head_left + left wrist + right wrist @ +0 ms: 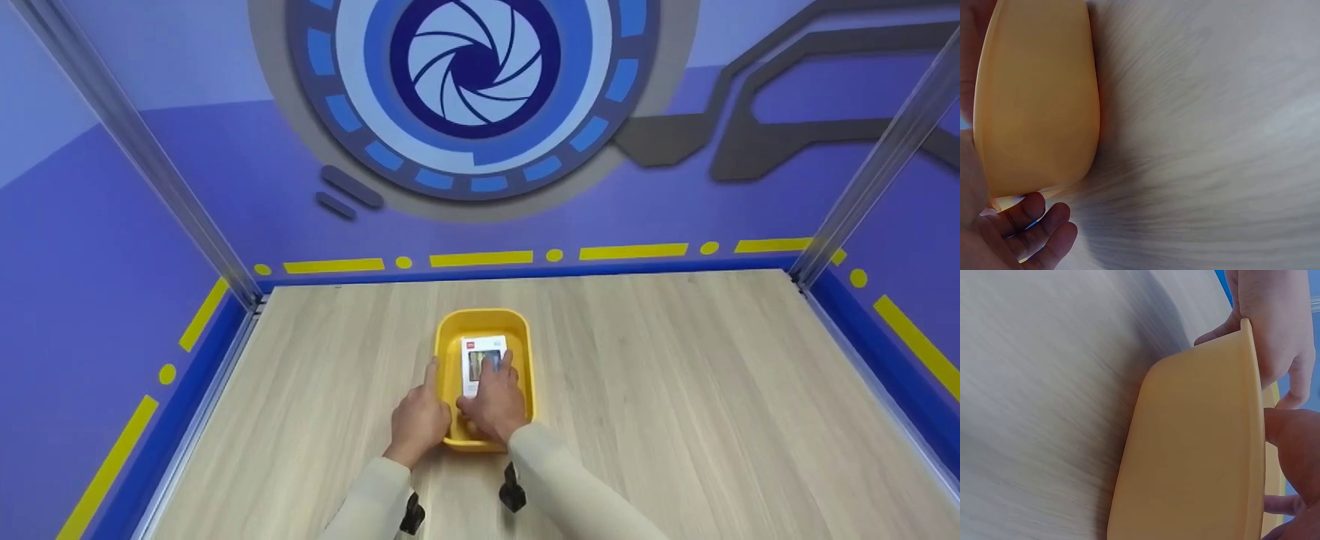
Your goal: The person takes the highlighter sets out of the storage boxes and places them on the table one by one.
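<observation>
A yellow plastic tray (pixel 481 316) with rounded corners stands on the table. Inside it lies a flat white box (pixel 471 386) with a small red mark and a dark picture on its face. My left hand (pixel 420 421) grips the tray's left rim, its index finger stretched along the side; in the left wrist view, fingertips (pixel 1057 212) curl near the tray's end. Reaching into the tray, my right hand (pixel 495 401) grips the white box, thumb at its lower left, one finger across its face and another along its right edge. The box's lower part is hidden under that hand.
The pale wood-grain table (pixel 675 390) spreads out on both sides of the tray. Blue and purple printed panels (pixel 480 232) enclose it at the back and sides, with metal posts (pixel 862 161) at the corners.
</observation>
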Demonstrator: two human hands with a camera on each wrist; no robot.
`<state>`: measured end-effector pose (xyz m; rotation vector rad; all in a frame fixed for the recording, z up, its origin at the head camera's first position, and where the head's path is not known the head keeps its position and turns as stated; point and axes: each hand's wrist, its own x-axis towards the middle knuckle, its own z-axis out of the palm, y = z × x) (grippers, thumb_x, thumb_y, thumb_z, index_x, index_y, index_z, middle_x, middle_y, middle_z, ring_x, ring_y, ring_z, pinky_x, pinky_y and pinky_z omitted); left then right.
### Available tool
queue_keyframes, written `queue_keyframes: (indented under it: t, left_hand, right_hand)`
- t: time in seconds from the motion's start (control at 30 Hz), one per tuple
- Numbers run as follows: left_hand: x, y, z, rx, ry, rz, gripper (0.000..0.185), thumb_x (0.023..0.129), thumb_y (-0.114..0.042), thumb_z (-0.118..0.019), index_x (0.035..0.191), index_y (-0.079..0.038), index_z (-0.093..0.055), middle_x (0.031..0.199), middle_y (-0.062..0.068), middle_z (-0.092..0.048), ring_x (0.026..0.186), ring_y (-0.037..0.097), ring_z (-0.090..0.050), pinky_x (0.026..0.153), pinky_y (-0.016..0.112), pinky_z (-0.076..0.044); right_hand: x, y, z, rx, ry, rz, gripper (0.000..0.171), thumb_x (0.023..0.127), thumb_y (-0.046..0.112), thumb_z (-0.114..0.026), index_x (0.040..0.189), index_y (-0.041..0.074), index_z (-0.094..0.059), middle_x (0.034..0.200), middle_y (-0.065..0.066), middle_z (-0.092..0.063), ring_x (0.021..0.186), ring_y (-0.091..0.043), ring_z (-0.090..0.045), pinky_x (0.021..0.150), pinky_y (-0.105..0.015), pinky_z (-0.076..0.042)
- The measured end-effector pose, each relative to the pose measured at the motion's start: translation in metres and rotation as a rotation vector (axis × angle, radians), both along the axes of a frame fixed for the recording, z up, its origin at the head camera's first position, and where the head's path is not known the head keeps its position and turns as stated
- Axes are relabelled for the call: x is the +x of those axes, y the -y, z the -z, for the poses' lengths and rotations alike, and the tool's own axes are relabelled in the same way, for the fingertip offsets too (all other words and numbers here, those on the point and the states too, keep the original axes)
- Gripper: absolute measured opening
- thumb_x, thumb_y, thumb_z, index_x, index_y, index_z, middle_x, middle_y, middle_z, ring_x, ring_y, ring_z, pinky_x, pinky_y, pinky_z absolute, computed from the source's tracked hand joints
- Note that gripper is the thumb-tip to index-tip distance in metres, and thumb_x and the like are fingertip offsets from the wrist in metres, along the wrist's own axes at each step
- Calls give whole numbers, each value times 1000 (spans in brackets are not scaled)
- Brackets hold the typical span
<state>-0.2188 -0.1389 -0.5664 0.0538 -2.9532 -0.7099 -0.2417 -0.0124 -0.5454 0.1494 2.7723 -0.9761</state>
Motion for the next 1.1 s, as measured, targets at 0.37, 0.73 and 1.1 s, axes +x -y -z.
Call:
queue_keyframes:
  t: [0.37,0.73,1.1]
  left_hand:
    - [1,0,1,-21,-10,13,72,82,-8,-59,148,-10,-30,71,4,-54,57,17,-44,52,32,-38]
    - [-1,-2,-1,-36,6,1,74,80,-8,-59,148,-11,-30,70,4,-54,56,17,-45,52,33,-38]
    - [0,-3,-2,-55,28,-12,76,81,-9,-59,150,-11,-28,70,4,-54,57,18,-46,53,33,-38]
  right_hand:
    - [0,-2,2,14,-48,-16,82,78,30,-79,145,11,-36,161,-19,-11,130,-32,-41,109,-47,-38]
    - [2,-4,4,-5,-111,-22,78,76,27,-80,142,12,-41,160,-16,-15,128,-33,-44,107,-47,-40]
    - [5,-5,-1,3,-181,-35,80,75,28,-80,140,7,-41,156,-18,-25,121,-30,-48,103,-43,-44]
